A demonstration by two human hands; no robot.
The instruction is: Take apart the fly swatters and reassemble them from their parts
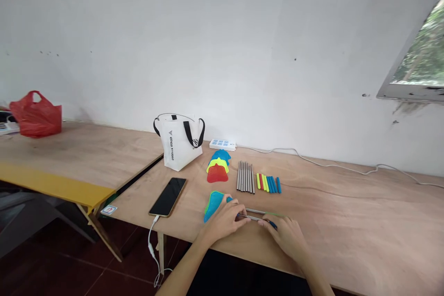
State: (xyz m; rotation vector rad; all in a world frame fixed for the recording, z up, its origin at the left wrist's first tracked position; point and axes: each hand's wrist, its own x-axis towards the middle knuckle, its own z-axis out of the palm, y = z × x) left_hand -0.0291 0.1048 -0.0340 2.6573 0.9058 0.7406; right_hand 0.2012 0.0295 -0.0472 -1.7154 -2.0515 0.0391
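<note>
Head view: metal rod (254,218).
Left hand (227,217): pinches it beside blue mesh (213,203).
Right hand (285,233): curled, apparently gripping it.

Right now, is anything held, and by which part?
Yes, a thin metal rod: the left hand has its left part, the right hand its right part, near a dark blue piece. Exact finger contact is partly hidden.

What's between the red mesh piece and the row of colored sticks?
In the head view, a row of gray metal tubes lies between them.
</note>
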